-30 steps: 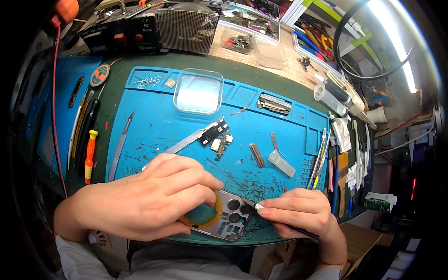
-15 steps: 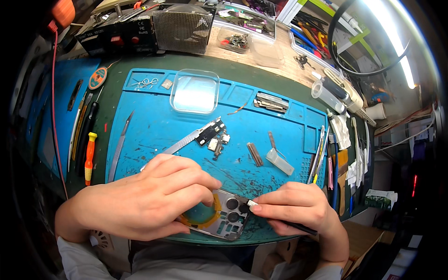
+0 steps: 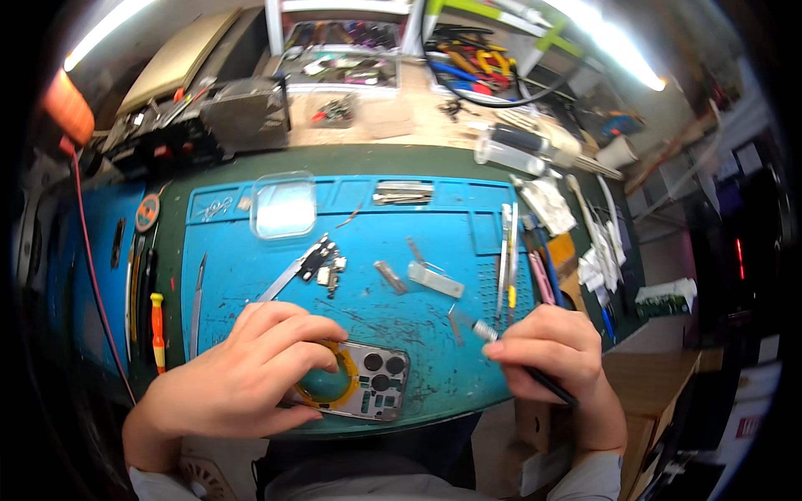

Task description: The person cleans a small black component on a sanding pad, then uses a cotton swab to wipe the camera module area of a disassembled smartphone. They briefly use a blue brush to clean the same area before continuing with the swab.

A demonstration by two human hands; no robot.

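Observation:
My left hand (image 3: 246, 367), fingers bent, grips the grey phone housing (image 3: 388, 401) at its left end. A round opening with a yellow rim (image 3: 347, 384) and dark camera rings (image 3: 380, 382) show on the housing, which lies on the blue silicone mat (image 3: 434, 317). My right hand (image 3: 551, 359) pinches a black-handled blade tool (image 3: 547, 384) with a silver knurled collar. Its thin blade points up-left, right of the housing and apart from it. Beyond my hands lie small black and silver parts (image 3: 322, 267), a long grey tool (image 3: 280, 280) and a translucent case (image 3: 434, 280).
A clear square tub (image 3: 284, 209) sits on the mat's back strip. An orange screwdriver (image 3: 158, 334) and pen-like tools line the left; tweezers (image 3: 503, 267), brushes and crumpled white tissue (image 3: 551, 204) are at the right. A black heater box (image 3: 167, 146) and tool trays (image 3: 476, 63) stand behind.
The view has tilted up, showing more shelving. My right hand and the blade tool have moved away from the housing's camera end to the right. My left hand still holds the housing.

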